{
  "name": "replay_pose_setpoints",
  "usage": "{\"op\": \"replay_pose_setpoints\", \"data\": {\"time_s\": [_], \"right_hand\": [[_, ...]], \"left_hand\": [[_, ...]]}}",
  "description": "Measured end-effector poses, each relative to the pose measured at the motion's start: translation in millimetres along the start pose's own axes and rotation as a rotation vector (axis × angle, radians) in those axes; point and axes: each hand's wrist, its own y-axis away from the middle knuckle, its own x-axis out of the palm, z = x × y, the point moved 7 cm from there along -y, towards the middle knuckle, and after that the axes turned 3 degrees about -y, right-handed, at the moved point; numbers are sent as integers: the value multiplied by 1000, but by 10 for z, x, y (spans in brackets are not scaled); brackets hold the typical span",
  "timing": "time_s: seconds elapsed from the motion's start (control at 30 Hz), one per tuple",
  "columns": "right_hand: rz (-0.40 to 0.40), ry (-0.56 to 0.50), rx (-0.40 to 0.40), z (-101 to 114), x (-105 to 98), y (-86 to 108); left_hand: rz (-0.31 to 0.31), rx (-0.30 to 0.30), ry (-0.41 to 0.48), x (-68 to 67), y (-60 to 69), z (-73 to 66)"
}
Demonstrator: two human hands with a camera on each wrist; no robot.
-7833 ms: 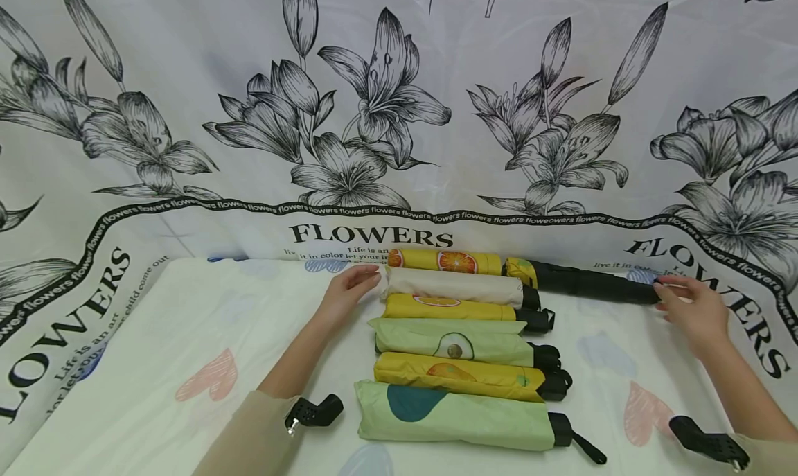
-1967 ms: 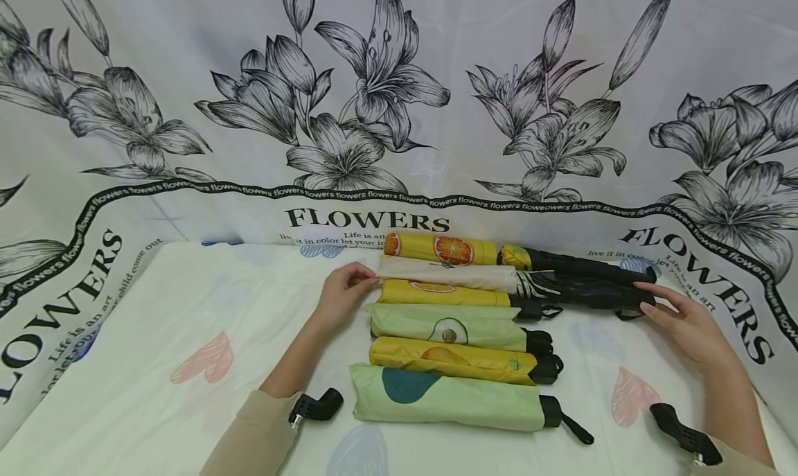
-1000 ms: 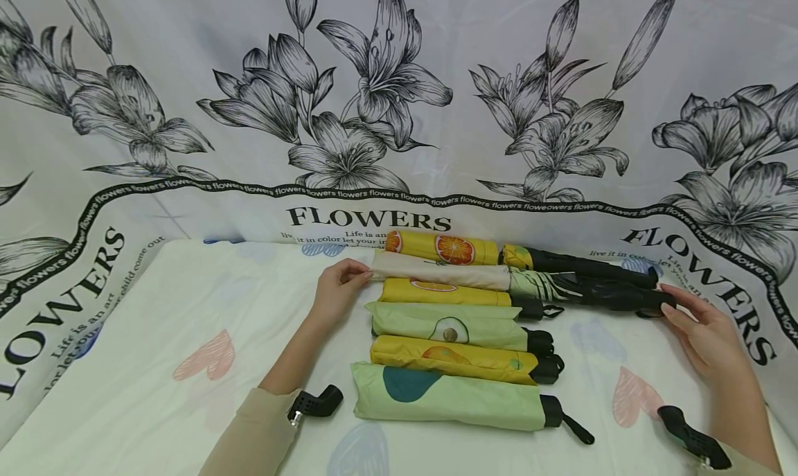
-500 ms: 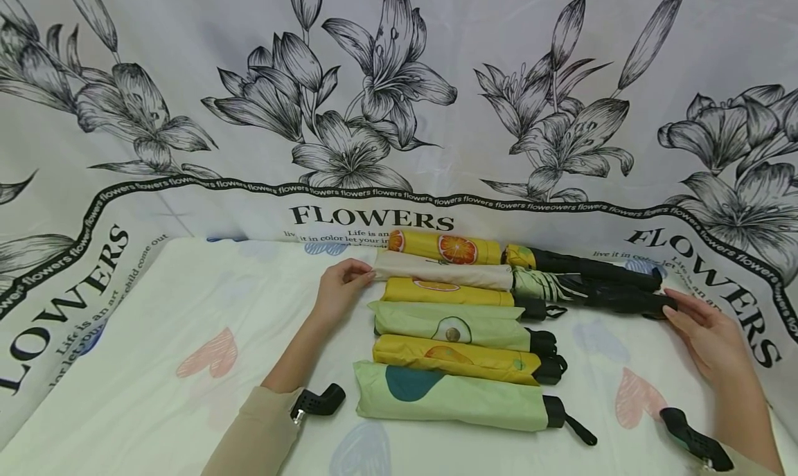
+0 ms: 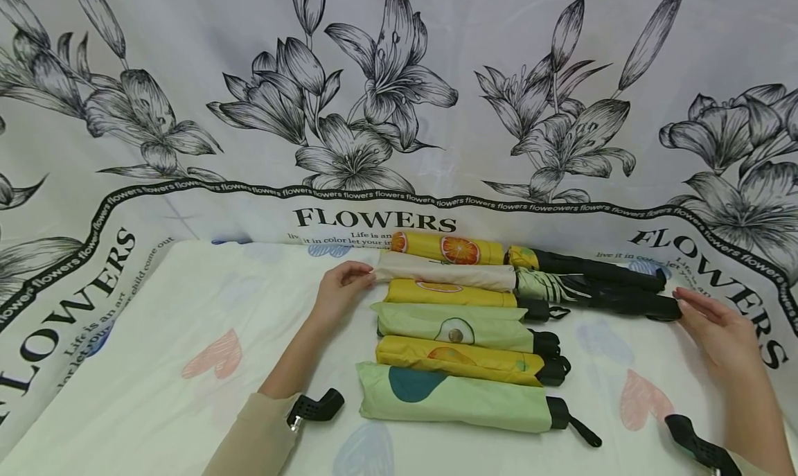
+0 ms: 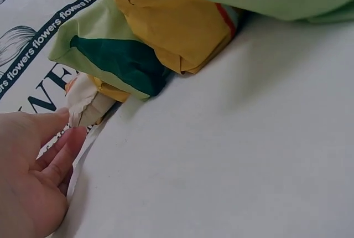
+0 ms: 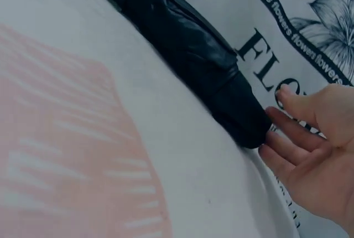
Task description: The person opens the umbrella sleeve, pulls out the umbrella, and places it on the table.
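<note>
My left hand pinches the left end of a cream folded umbrella at the back of a row. In the left wrist view, the thumb and fingers meet at its cream cloth tip. End to end with it lies a dark folded umbrella, pale green with black stripes near the join. My right hand has its fingers extended, the fingertips touching that umbrella's black end without curling round it. Whether the cream umbrella's right end goes under the dark one is hidden.
Toward me lie folded umbrellas in yellow, avocado-print green, mango-print yellow and pale green. Behind are an orange-print yellow one and a black-and-yellow one. A flower-print cloth hangs at the back.
Since 7.8 s ago, the dark striped umbrella has come in beside the cream one, and my right hand has left the black-and-yellow one. The right fingers now spread more loosely at its end.
</note>
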Motion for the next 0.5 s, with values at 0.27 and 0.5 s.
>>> {"op": "replay_pose_setpoints", "data": {"time_s": [0.27, 0.5], "right_hand": [[-62, 138, 4, 302, 235, 195], [-10, 185, -63, 416, 636, 366]], "left_hand": [[21, 13, -36, -44, 173, -26], [26, 22, -115, 5, 301, -20]]}}
